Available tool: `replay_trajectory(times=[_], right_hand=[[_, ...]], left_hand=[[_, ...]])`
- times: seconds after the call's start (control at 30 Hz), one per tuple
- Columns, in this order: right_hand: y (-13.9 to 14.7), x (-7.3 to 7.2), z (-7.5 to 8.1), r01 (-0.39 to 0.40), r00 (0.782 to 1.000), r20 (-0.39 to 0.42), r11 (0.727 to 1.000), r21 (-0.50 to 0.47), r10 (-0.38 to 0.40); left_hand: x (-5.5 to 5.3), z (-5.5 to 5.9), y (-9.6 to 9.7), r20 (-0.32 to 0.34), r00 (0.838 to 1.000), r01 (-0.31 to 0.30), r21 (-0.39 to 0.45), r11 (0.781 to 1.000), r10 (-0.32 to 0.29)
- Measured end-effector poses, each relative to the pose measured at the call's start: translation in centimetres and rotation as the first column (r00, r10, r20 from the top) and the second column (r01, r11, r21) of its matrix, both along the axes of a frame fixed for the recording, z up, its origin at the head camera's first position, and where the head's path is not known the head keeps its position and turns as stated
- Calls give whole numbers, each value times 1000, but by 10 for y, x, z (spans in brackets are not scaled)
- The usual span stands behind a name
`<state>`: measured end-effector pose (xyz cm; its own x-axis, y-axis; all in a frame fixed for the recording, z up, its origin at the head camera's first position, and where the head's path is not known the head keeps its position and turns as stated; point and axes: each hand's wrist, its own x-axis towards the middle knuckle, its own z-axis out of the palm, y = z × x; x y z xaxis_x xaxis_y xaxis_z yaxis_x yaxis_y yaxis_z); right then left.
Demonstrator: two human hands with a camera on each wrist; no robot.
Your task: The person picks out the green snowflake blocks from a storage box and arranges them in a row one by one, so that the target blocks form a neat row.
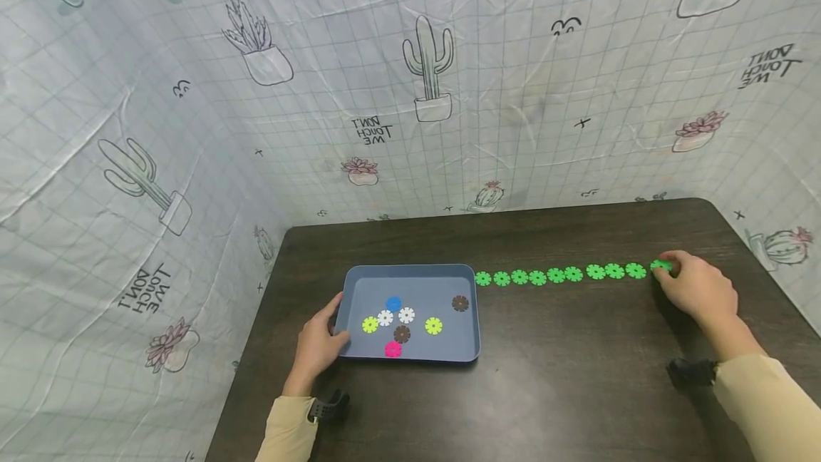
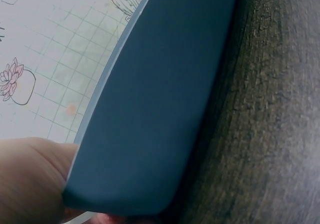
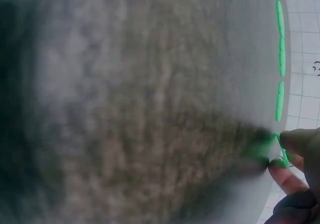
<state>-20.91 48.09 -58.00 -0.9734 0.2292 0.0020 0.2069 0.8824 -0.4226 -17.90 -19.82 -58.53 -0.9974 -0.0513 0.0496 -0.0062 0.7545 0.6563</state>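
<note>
My left hand [image 1: 317,337] holds the left side of a blue-grey tray [image 1: 471,352], its thumb over the rim near the front corner. In the left wrist view, the tray's outer wall [image 2: 150,99] fills the middle, with part of the hand at lower left. At the right end of a row of green notched discs [image 1: 537,277], my right hand [image 1: 699,291] pinches one green notched disc [image 1: 659,265] between thumb and fingers. The right wrist view shows this disc [image 3: 282,149] tilted, one edge at the table.
Inside the tray lie several notched discs: blue [image 1: 393,304], white [image 1: 406,315], brown [image 1: 460,303], yellow-green [image 1: 433,326] and pink [image 1: 393,349]. The row runs from the tray's right side across the dark wooden table [image 1: 545,376]. A printed cloth [image 1: 513,148] hangs behind the table.
</note>
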Motion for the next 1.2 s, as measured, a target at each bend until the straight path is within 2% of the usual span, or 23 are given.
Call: replay_trajectory(times=[0.17, 0.4, 0.53, 0.83, 1.2], right_hand=[[-2, 4, -3, -12, 1000, -12, 999, 43, 12], [-8, 3, -6, -28, 999, -40, 998, 48, 30], [-5, 4, -7, -34, 999, -31, 999, 31, 35], [10, 8, -5, 15, 1000, 20, 1000, 16, -16], [4, 5, -2, -10, 1000, 26, 1000, 24, 9]], left_hand=[[0, 0, 0, 7, 1000, 4, -3, 1000, -4], [0, 0, -2, 16, 1000, 2, -2, 1000, -2], [0, 0, -1, 12, 1000, 3, -9, 1000, -3], [0, 2, -2, 4, 1000, 4, -18, 1000, -4], [-1, 0, -2, 0, 1000, 10, -15, 1000, -10]])
